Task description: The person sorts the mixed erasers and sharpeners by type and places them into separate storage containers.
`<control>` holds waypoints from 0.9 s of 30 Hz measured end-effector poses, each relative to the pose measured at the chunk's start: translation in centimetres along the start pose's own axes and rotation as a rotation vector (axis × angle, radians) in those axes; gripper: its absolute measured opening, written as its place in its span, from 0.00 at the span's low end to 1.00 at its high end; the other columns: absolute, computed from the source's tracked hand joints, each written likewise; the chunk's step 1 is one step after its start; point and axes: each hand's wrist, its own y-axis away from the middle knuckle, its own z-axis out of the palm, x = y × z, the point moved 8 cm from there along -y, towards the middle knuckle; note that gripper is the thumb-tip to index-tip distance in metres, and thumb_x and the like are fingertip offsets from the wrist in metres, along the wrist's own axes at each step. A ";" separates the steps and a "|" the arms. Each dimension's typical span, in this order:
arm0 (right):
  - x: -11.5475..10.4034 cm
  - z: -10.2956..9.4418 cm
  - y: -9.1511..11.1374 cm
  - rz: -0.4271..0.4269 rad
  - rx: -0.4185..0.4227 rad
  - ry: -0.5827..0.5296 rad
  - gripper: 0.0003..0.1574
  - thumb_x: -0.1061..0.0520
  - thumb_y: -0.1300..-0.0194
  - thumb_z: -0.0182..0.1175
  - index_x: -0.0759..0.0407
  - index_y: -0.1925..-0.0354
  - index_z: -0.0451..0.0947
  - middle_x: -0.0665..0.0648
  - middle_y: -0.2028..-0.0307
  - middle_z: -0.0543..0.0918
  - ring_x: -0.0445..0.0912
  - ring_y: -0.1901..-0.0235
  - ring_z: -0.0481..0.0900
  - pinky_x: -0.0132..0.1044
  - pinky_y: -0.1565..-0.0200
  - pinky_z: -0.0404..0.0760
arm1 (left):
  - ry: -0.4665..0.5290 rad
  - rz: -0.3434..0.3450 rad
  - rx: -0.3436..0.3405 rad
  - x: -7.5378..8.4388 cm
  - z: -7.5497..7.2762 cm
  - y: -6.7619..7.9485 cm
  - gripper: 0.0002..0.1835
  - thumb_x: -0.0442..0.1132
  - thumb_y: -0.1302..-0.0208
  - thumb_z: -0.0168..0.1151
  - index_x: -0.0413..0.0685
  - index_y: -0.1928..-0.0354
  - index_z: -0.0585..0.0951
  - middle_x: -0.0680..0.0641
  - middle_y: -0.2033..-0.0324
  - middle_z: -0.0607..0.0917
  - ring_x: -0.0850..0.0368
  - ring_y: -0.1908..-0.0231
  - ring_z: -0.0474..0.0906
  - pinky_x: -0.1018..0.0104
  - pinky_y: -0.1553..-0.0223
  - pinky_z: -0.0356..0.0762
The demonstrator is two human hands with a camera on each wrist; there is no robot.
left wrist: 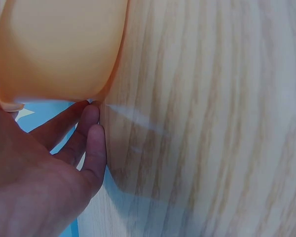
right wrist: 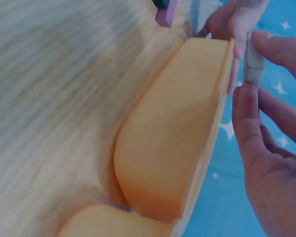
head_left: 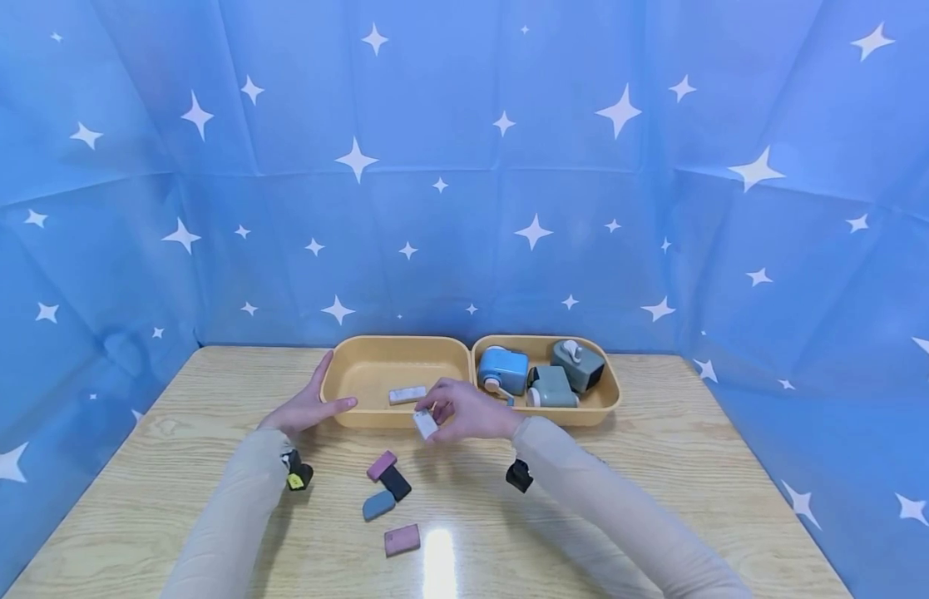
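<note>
A small white eraser (head_left: 425,424) is pinched between the thumb and fingers of my right hand (head_left: 467,410), over the front rim of the left yellow bin (head_left: 382,349). The right wrist view shows this eraser (right wrist: 253,59) edge-on above the bin's rim. Inside that bin another white eraser (head_left: 407,394) lies near the front wall. My left hand (head_left: 308,408) is at the bin's left end, thumb and fingers spread apart around its corner. In the left wrist view, fingertips of the left hand (left wrist: 59,158) are right at the bin's side.
To the right, a second yellow bin (head_left: 610,399) adjoins the first. It holds a blue crank sharpener (head_left: 503,370) and two grey-green ones (head_left: 554,387). Nearer on the wooden table lie a magenta eraser (head_left: 382,465), a black one (head_left: 395,482), a blue one (head_left: 378,505) and a pink one (head_left: 402,541).
</note>
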 end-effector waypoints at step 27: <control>0.5 -3.3 -1.7 0.065 0.025 0.064 0.26 0.57 0.42 0.71 0.61 0.46 0.79 0.54 0.55 0.75 0.44 0.60 0.79 0.34 0.59 0.80 | -0.002 -0.012 -0.005 0.3 -0.2 0.2 0.62 0.56 0.41 0.65 0.52 0.25 0.26 0.31 0.27 0.36 0.28 0.31 0.39 0.31 0.36 0.37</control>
